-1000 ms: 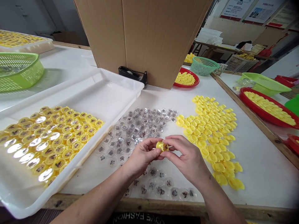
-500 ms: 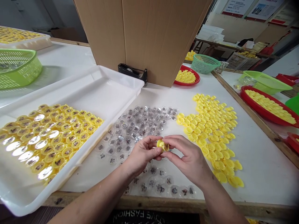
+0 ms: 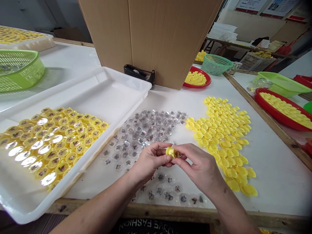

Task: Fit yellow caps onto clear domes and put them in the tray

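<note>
Between my two hands is a small yellow plastic piece [image 3: 171, 151] with a round, flared end and a printed picture on its face. My left hand [image 3: 153, 158] pinches it from the left with thumb and fingers. From the right, my right hand [image 3: 195, 162] grips its other side with thumb and forefinger. Below and behind the hands lie many clear round discs [image 3: 146, 125] printed with small animal pictures. Loose yellow cup-shaped pieces [image 3: 219, 130] spread to the right. On the left, a white tray [image 3: 117, 87] holds rows of yellow pieces with printed faces [image 3: 60, 139].
A tall cardboard box [image 3: 156, 42] stands at the back, with a black tape dispenser [image 3: 140, 74] before it. Red plates [image 3: 207, 81] of yellow pieces and a teal basket [image 3: 216, 65] are back right. A green basket [image 3: 31, 73] sits far left. Wooden strips [image 3: 273, 123] edge the table.
The view has shifted slightly. The yellow piece is turned a little between my fingers, its printed face showing more to the right. Both hands still hold it.
</note>
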Available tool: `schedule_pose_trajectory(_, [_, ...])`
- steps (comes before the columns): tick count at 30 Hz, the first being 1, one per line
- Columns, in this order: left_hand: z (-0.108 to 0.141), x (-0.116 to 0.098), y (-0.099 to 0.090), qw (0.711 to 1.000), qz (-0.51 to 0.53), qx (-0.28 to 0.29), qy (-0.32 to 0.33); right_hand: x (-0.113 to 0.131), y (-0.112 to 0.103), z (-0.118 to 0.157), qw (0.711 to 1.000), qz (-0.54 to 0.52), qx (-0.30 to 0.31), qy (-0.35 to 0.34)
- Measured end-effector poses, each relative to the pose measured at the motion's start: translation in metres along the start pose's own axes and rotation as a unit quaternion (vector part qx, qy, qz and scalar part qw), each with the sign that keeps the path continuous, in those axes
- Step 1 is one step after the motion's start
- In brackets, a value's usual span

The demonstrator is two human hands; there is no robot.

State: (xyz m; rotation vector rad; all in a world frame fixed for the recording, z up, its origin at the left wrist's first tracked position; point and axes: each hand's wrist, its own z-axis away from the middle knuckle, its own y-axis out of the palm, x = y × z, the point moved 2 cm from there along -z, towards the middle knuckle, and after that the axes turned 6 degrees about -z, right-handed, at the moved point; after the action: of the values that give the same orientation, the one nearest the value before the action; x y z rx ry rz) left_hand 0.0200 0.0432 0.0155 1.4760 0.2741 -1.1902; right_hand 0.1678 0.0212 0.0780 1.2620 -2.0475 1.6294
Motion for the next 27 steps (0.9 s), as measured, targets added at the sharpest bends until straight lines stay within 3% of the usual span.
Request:
schedule_pose_trajectory(6, [0.001, -0.001, 0.001, 1.000, -0.016, -0.019, -0.017, 0.000, 0.004, 0.002, 0.999, 0.030, 0.018, -0.018])
schedule_pose_trajectory(13, [0.002, -0.002, 0.002, 0.998, -0.063, 0.017, -0.011, 0.003, 0.013, 0.002, 0.998, 0.052, -0.004, -0.031])
schedule_pose_trajectory(17, [0.003, -0.005, 0.003, 0.995, -0.099, -0.003, -0.003, -0.007, 0.011, 0.004, 0.997, -0.058, -0.027, 0.050])
schedule_pose_trajectory(21, [0.004, -0.007, 0.003, 0.982, -0.187, -0.010, 0.040, -0.024, 0.011, 0.010, 0.964, -0.213, -0.019, 0.156])
schedule_pose_trajectory(23, [0.005, -0.008, 0.003, 0.971, -0.226, -0.019, 0.069, -0.028, 0.015, 0.012, 0.951, -0.256, -0.006, 0.175])
schedule_pose_trajectory(27, [0.006, -0.006, 0.000, 0.959, -0.268, -0.029, 0.083, -0.027, 0.021, 0.015, 0.952, -0.260, -0.036, 0.154])
